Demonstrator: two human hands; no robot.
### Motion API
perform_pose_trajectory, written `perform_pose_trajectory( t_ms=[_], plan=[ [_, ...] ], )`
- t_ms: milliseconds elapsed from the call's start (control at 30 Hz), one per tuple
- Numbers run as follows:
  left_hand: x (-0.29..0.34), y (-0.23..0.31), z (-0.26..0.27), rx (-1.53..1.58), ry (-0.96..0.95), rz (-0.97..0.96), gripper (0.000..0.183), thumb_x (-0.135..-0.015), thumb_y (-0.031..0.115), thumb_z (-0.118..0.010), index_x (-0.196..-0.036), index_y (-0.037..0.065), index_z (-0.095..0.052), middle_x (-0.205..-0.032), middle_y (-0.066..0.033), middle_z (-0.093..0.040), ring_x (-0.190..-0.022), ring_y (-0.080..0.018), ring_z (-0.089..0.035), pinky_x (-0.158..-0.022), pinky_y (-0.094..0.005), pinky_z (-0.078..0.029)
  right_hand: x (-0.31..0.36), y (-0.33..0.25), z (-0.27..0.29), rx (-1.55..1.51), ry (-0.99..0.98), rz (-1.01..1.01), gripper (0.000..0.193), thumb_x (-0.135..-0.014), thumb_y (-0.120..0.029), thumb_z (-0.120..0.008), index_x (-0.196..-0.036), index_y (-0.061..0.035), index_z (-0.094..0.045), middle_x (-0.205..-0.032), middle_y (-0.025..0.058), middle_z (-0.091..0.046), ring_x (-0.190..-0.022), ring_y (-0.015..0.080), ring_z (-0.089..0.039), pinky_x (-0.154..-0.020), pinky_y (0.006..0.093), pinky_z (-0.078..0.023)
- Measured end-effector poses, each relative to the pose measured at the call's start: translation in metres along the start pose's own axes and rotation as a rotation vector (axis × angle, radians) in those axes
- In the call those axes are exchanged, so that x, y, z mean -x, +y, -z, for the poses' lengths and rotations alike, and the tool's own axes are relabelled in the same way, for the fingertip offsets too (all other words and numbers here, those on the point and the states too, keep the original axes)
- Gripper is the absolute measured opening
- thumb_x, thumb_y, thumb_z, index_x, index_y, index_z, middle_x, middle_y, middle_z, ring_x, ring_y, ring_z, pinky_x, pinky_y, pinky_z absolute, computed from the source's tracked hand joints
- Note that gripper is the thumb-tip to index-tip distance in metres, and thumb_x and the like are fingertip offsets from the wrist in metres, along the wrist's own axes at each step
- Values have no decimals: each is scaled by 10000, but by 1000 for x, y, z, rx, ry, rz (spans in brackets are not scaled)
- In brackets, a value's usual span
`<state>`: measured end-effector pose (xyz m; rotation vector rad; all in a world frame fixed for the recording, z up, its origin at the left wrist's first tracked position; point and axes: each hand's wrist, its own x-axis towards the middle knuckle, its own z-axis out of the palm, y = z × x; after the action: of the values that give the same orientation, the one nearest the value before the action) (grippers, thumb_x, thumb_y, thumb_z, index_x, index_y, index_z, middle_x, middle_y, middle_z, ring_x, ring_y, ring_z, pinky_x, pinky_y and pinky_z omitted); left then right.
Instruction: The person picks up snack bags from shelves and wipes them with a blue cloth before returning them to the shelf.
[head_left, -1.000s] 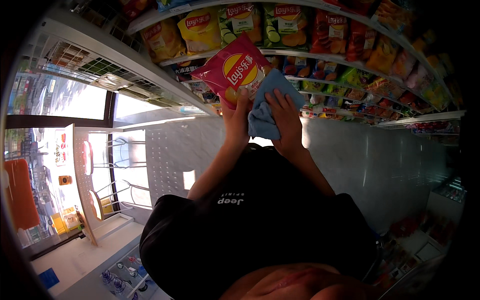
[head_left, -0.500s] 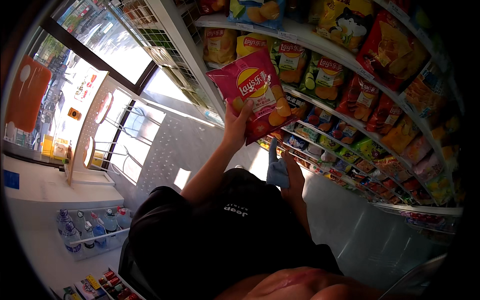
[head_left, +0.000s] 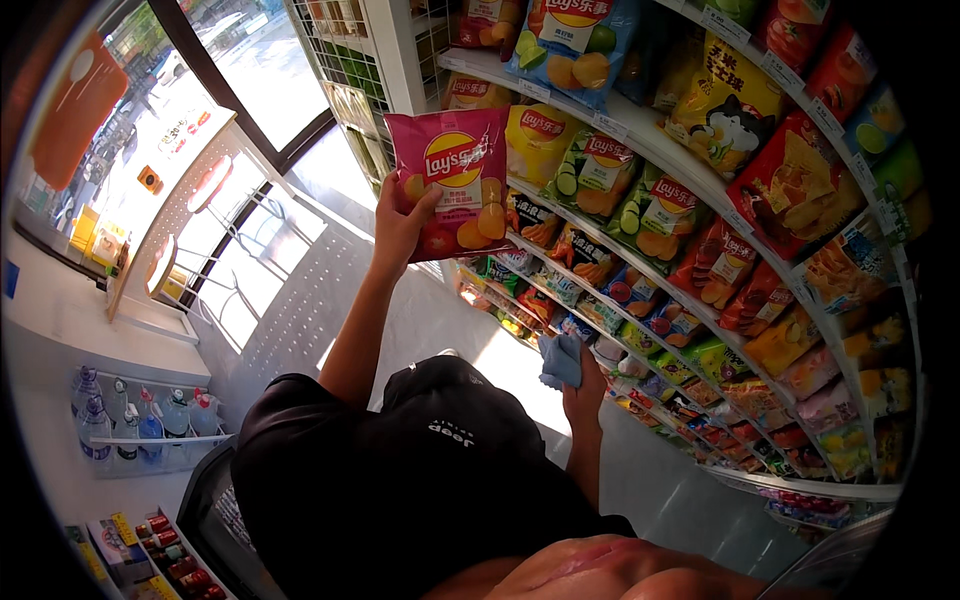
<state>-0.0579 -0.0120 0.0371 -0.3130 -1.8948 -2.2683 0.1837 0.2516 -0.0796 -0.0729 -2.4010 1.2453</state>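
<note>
My left hand (head_left: 403, 222) grips a pink-red bag of potato chips (head_left: 455, 165) by its left side, thumb across the front. The bag is upright, its printed front toward me, held before the shelf's left end. Lower and to the right, my right hand (head_left: 582, 385) is closed on a folded blue-grey cloth (head_left: 561, 360). Behind the held bag, a yellow chip bag (head_left: 541, 140) and a green chip bag (head_left: 592, 172) stand on the shelf. Another chip bag (head_left: 473, 92) is partly hidden by the held one.
Snack shelves (head_left: 660, 140) curve along the right, packed with bags. Wire racking (head_left: 335, 35) stands at their left end. A counter with stools (head_left: 210, 185) lies by the window. A rack of bottles (head_left: 150, 440) hangs at lower left, above boxes and cans (head_left: 180, 560).
My left hand has moved left with the chip bag, which has turned from tilted to nearly upright. My right hand has dropped slightly, and the cloth looks more bunched. The view has shifted.
</note>
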Motion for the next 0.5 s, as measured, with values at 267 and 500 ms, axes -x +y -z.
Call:
perform_pose_trajectory(
  t_ms=[267, 500],
  plan=[
    [-118, 52, 2, 34, -187, -167, 616, -923, 190, -638, -1408, 2, -310, -1188, -163, -597, -1020, -196, -628, -844, -296, -554, 5, 0, -30, 63, 181, -143, 636, -704, -20, -507, -1340, -27, -507, -1159, 217, -632, -1052, 374, -628, -908, 410, -494],
    [-207, 62, -6, -14, -335, -387, 642, -923, 287, -650, -1394, -7, -326, -1201, -159, -580, -1056, -178, -595, -845, -299, -524, -22, -29, -60, 196, 70, -147, 645, -697, -29, -544, -1341, -26, -502, -1180, 222, -623, -1065, 387, -618, -910, 413, -496]
  ],
)
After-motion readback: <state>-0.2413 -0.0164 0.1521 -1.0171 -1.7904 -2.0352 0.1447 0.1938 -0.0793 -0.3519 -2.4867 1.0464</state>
